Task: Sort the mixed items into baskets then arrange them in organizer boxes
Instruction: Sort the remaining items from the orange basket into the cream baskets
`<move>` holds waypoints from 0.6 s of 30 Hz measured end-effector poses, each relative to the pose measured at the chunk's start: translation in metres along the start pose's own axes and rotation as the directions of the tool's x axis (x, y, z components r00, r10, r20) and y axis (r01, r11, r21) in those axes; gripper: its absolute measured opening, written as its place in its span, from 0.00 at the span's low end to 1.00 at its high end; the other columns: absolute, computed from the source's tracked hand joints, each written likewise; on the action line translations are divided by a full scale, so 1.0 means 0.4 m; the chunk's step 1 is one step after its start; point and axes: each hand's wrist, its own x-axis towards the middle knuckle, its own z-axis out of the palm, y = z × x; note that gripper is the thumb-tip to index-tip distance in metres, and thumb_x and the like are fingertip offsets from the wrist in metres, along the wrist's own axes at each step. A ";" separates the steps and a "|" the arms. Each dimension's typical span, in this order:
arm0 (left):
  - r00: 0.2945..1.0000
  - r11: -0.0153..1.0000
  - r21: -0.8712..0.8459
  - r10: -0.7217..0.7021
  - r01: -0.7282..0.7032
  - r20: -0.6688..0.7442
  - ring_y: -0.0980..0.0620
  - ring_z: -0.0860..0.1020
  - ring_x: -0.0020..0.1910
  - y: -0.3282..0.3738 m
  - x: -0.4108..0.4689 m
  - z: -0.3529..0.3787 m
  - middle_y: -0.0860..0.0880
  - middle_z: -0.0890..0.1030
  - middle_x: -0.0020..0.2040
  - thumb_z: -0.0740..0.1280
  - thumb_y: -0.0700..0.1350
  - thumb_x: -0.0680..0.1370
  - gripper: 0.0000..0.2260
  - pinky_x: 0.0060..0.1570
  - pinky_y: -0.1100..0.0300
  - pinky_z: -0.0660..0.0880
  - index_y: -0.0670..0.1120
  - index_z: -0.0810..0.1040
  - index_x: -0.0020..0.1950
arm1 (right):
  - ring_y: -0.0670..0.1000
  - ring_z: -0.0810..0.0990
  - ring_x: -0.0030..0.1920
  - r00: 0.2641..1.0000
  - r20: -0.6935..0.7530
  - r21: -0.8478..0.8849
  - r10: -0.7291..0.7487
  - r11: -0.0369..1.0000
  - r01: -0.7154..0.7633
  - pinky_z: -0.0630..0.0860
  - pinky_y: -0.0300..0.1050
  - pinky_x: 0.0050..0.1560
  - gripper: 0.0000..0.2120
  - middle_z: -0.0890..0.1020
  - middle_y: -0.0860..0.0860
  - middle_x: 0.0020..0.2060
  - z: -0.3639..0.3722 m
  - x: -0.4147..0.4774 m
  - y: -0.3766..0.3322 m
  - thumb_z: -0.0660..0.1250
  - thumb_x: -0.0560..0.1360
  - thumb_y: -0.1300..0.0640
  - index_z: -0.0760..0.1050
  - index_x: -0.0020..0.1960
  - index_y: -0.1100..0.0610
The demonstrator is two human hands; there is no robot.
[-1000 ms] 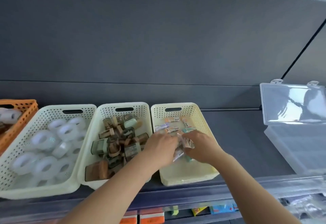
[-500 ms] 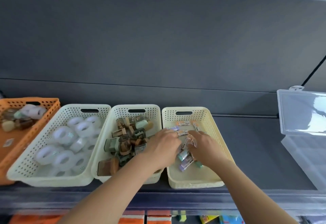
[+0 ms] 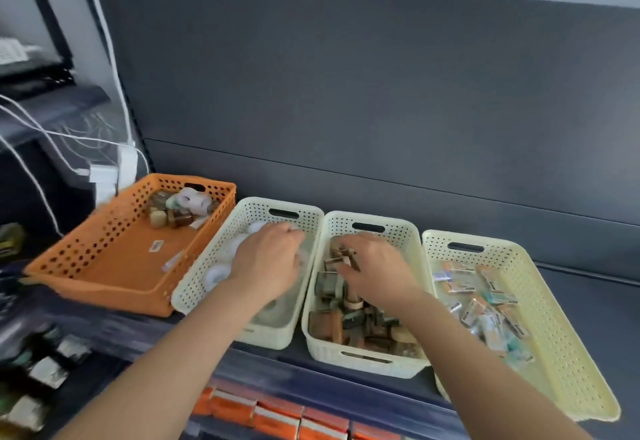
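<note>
Four baskets stand in a row on the dark shelf. The orange basket [image 3: 104,287] at the left holds mixed items [image 3: 180,207] in its far corner. A cream basket [image 3: 242,211] holds white tape rolls [image 3: 218,275], and my left hand [image 3: 266,263] hovers palm down over them with relaxed fingers. The middle cream basket [image 3: 367,360] holds brown stamp-like pieces [image 3: 346,322]; my right hand [image 3: 374,270] is over them with fingers spread leftward, and no grasp shows. The right yellow basket [image 3: 540,287] holds small wrapped packets [image 3: 485,308]. The picture is motion-blurred.
White cables and a plug block [image 3: 104,173] hang at the left, behind the orange basket. Orange boxes [image 3: 270,415] sit on the shelf below, and small jars [image 3: 45,370] at lower left. A dark back panel rises right behind the baskets.
Both hands left the packet basket and moved left: the left hand over the tape rolls, the right over the brown pieces. The view swung left; the clear organizer box is out of sight.
</note>
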 end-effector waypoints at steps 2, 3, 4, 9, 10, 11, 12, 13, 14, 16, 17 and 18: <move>0.999 0.999 0.009 -0.036 0.036 -0.014 0.51 0.74 0.53 -0.086 -0.017 -0.019 0.52 0.76 0.53 0.64 0.44 0.77 0.12 0.40 0.59 0.70 0.50 0.77 0.60 | 0.52 0.74 0.62 0.999 0.023 0.016 -0.042 0.999 0.041 0.72 0.46 0.58 0.19 0.77 0.49 0.61 0.036 0.046 -0.069 0.65 0.75 0.53 0.73 0.66 0.52; 0.998 0.998 0.016 -0.056 0.056 -0.012 0.50 0.74 0.53 -0.130 -0.025 -0.029 0.52 0.76 0.53 0.64 0.44 0.76 0.12 0.39 0.59 0.69 0.50 0.76 0.60 | 0.52 0.74 0.61 0.998 0.030 0.023 -0.058 0.998 0.057 0.72 0.46 0.58 0.19 0.77 0.50 0.61 0.054 0.070 -0.104 0.65 0.75 0.53 0.73 0.66 0.52; 0.997 0.997 0.025 -0.078 0.079 -0.004 0.50 0.74 0.52 -0.174 -0.033 -0.039 0.52 0.76 0.52 0.64 0.43 0.76 0.12 0.38 0.58 0.70 0.50 0.76 0.59 | 0.52 0.74 0.61 0.997 0.036 0.030 -0.068 0.997 0.067 0.73 0.47 0.58 0.18 0.76 0.49 0.61 0.073 0.092 -0.141 0.65 0.75 0.52 0.73 0.65 0.52; 0.987 0.986 0.044 -0.159 0.158 0.021 0.49 0.75 0.53 -0.393 -0.061 -0.061 0.51 0.77 0.54 0.64 0.43 0.76 0.11 0.42 0.53 0.77 0.51 0.77 0.58 | 0.50 0.74 0.61 0.991 0.069 0.045 -0.113 0.993 0.110 0.69 0.42 0.56 0.17 0.77 0.48 0.61 0.175 0.201 -0.315 0.65 0.76 0.51 0.74 0.64 0.50; 0.986 0.986 0.035 -0.165 0.164 0.031 0.48 0.75 0.54 -0.433 -0.064 -0.061 0.51 0.77 0.55 0.64 0.43 0.76 0.13 0.44 0.53 0.77 0.51 0.77 0.59 | 0.50 0.74 0.60 0.991 0.065 0.046 -0.119 0.992 0.116 0.68 0.41 0.55 0.17 0.77 0.48 0.60 0.194 0.222 -0.347 0.66 0.75 0.51 0.74 0.64 0.49; 0.985 0.986 0.029 -0.168 0.167 0.045 0.48 0.74 0.56 -0.472 -0.066 -0.058 0.51 0.77 0.56 0.65 0.43 0.76 0.14 0.46 0.53 0.77 0.51 0.77 0.61 | 0.50 0.74 0.60 0.990 0.063 0.048 -0.124 0.992 0.121 0.68 0.42 0.56 0.17 0.78 0.49 0.58 0.213 0.242 -0.377 0.66 0.75 0.51 0.75 0.63 0.50; 0.983 0.985 0.027 -0.172 0.170 0.064 0.48 0.74 0.57 -0.509 -0.068 -0.056 0.51 0.77 0.56 0.66 0.42 0.75 0.15 0.47 0.52 0.76 0.51 0.77 0.62 | 0.51 0.75 0.59 0.990 0.066 0.051 -0.128 0.991 0.125 0.70 0.43 0.56 0.17 0.78 0.49 0.58 0.230 0.260 -0.407 0.66 0.75 0.52 0.75 0.63 0.50; 0.981 0.984 0.034 -0.177 0.174 0.085 0.48 0.74 0.57 -0.544 -0.070 -0.051 0.50 0.76 0.57 0.66 0.42 0.75 0.15 0.49 0.52 0.77 0.50 0.77 0.61 | 0.52 0.75 0.59 0.989 0.073 0.054 -0.130 0.991 0.126 0.72 0.45 0.57 0.16 0.79 0.51 0.57 0.248 0.278 -0.434 0.67 0.74 0.52 0.76 0.62 0.51; 0.978 0.983 0.048 -0.181 0.177 0.107 0.48 0.74 0.58 -0.576 -0.071 -0.046 0.50 0.76 0.59 0.66 0.41 0.76 0.14 0.51 0.52 0.77 0.49 0.78 0.60 | 0.52 0.75 0.58 0.988 0.083 0.055 -0.130 0.991 0.125 0.73 0.47 0.57 0.16 0.79 0.51 0.56 0.266 0.294 -0.458 0.67 0.74 0.53 0.76 0.61 0.53; 0.971 0.981 0.061 -0.190 0.182 0.148 0.48 0.74 0.59 -0.632 -0.071 -0.034 0.50 0.76 0.61 0.65 0.41 0.76 0.12 0.52 0.52 0.77 0.48 0.78 0.60 | 0.53 0.75 0.58 0.986 0.111 0.035 -0.126 0.992 0.123 0.74 0.48 0.57 0.16 0.79 0.52 0.56 0.298 0.324 -0.497 0.68 0.74 0.53 0.77 0.60 0.54; 0.967 0.981 0.061 -0.194 0.187 0.166 0.48 0.74 0.59 -0.656 -0.070 -0.029 0.50 0.75 0.61 0.65 0.41 0.77 0.12 0.52 0.52 0.77 0.48 0.78 0.60 | 0.52 0.75 0.59 0.984 0.131 0.016 -0.123 0.992 0.122 0.73 0.48 0.58 0.15 0.79 0.51 0.56 0.312 0.338 -0.512 0.67 0.74 0.53 0.77 0.60 0.53; 0.963 0.980 0.062 -0.199 0.190 0.182 0.48 0.74 0.58 -0.678 -0.068 -0.023 0.50 0.75 0.59 0.66 0.41 0.77 0.13 0.52 0.54 0.77 0.48 0.78 0.61 | 0.52 0.74 0.59 0.980 0.157 -0.007 -0.121 0.992 0.123 0.73 0.47 0.58 0.15 0.79 0.51 0.56 0.325 0.353 -0.523 0.67 0.74 0.53 0.77 0.60 0.53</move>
